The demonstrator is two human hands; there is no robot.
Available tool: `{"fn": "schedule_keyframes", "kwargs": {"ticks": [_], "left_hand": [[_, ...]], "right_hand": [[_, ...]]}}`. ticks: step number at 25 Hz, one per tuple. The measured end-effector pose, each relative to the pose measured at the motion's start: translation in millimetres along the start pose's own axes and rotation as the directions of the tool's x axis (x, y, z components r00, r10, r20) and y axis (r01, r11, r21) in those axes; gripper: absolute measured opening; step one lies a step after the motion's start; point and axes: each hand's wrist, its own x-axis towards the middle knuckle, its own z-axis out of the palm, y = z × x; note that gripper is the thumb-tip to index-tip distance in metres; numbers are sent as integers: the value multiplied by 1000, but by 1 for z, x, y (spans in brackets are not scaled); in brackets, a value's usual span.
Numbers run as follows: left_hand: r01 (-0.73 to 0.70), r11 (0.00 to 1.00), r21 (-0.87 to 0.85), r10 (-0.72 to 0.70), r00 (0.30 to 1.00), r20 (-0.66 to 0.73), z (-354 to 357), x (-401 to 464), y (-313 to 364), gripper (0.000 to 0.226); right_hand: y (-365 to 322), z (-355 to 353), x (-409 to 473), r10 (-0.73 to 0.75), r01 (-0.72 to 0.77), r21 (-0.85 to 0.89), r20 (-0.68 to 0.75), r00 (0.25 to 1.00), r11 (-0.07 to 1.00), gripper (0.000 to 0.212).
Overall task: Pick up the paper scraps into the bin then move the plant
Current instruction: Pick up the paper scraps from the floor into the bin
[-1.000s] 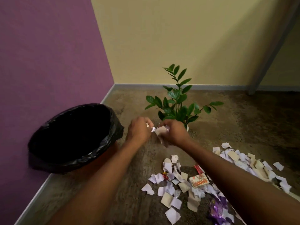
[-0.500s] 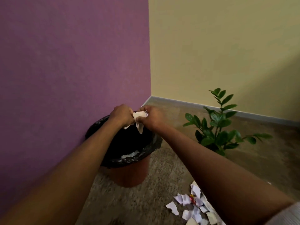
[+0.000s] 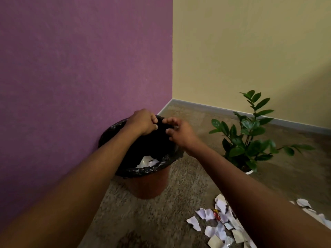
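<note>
An orange bin (image 3: 149, 185) lined with a black bag (image 3: 154, 168) stands against the purple wall. White paper scraps (image 3: 146, 161) lie inside it. Both my hands hover over the bin's mouth. My left hand (image 3: 143, 123) has its fingers curled in, and no paper shows in it. My right hand (image 3: 180, 133) has its fingers spread and holds nothing. More paper scraps (image 3: 216, 224) lie on the carpet at the lower right, partly hidden by my right forearm. The green plant (image 3: 250, 138) in a white pot (image 3: 249, 171) stands right of the bin.
The bin sits near the corner where the purple wall (image 3: 80, 68) meets the yellow wall (image 3: 250, 51). A grey skirting board (image 3: 215, 108) runs along the yellow wall. A small red wrapper (image 3: 217, 215) lies among the floor scraps. Brown carpet (image 3: 188, 203) covers the floor.
My hands carried a bunch of paper from the floor pile leftward over the bin. The paper left my fingers and my right hand has spread open.
</note>
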Motion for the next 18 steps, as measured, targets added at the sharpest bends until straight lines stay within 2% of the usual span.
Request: {"fn": "schedule_keyframes", "kwargs": {"ticks": [7, 10, 13, 15, 18], "left_hand": [[-304, 949, -77, 311, 946, 88, 61, -21, 77, 6], [-351, 933, -80, 359, 924, 128, 99, -32, 94, 7], [-344, 933, -109, 361, 904, 229, 151, -45, 95, 4], [-363, 928, -84, 369, 867, 334, 192, -60, 87, 25], [-434, 898, 77, 331, 779, 533, 248, -90, 61, 82]], "right_hand": [[15, -85, -53, -73, 51, -240, -86, 994, 970, 24], [38, -110, -72, -61, 34, -286, -84, 995, 958, 23], [82, -121, -92, 62, -77, -368, -52, 997, 926, 26], [119, -126, -109, 167, -150, -480, -7, 986, 865, 36], [174, -130, -144, 431, -277, -674, 68, 900, 685, 79]]}}
